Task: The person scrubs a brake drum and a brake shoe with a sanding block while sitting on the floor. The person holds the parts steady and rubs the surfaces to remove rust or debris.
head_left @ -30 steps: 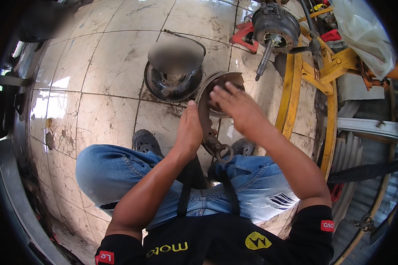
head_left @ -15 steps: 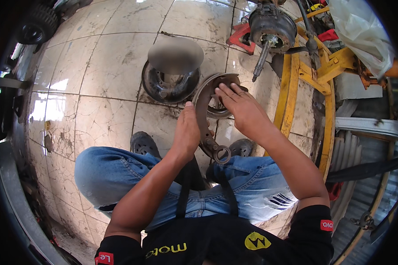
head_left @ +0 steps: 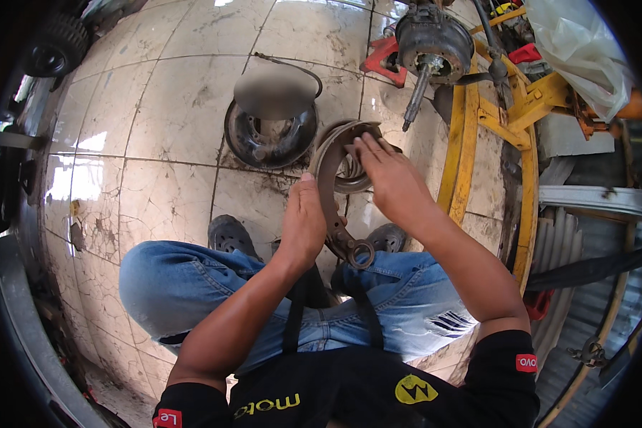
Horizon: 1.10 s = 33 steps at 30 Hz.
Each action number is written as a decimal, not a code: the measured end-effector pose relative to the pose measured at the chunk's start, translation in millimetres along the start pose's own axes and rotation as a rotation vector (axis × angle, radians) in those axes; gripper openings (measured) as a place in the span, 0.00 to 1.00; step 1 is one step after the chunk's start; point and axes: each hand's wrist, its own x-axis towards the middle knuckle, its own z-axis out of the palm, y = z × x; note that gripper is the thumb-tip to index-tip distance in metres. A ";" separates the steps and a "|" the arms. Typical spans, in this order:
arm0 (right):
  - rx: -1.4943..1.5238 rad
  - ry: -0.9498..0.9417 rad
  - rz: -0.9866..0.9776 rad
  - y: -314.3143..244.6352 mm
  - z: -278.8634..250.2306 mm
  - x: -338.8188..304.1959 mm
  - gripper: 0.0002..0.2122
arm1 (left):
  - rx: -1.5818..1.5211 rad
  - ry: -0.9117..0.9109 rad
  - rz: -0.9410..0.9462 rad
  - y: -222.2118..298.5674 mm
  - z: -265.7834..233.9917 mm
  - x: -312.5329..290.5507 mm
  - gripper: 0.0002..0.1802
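Note:
A brown, curved brake shoe stands tilted between my hands, with a round eye at its lower end close to my knees. My left hand is closed around its left side, thumb up along the edge; its other fingers are mostly hidden behind the shoe. My right hand lies with straight fingers against the shoe's upper inner part. A small dark bit shows by its fingertips, too unclear to name. Behind the shoe, a round grey metal piece sits on the floor, partly covered.
On the tiles ahead rests a black round backing plate, with a blurred patch over its top. A hub with a shaft stands at far right beside a red stand and a yellow metal frame. A tyre is at far left.
My right fingers have drawn closer together and shifted slightly along the shoe. The left hand keeps its hold. The whole view has moved a little.

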 end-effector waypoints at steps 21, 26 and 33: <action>0.053 0.021 -0.080 -10.0 -3.5 -1.9 0.24 | -0.059 -0.036 -0.021 -4.0 -3.0 6.6 0.35; -0.093 0.057 -0.063 -11.8 -3.8 -3.4 0.22 | -0.065 -0.035 -0.020 -1.6 0.7 2.1 0.35; -0.180 0.008 -0.042 -29.2 -12.8 -3.8 0.21 | -0.076 -0.057 -0.042 -5.4 2.9 2.6 0.35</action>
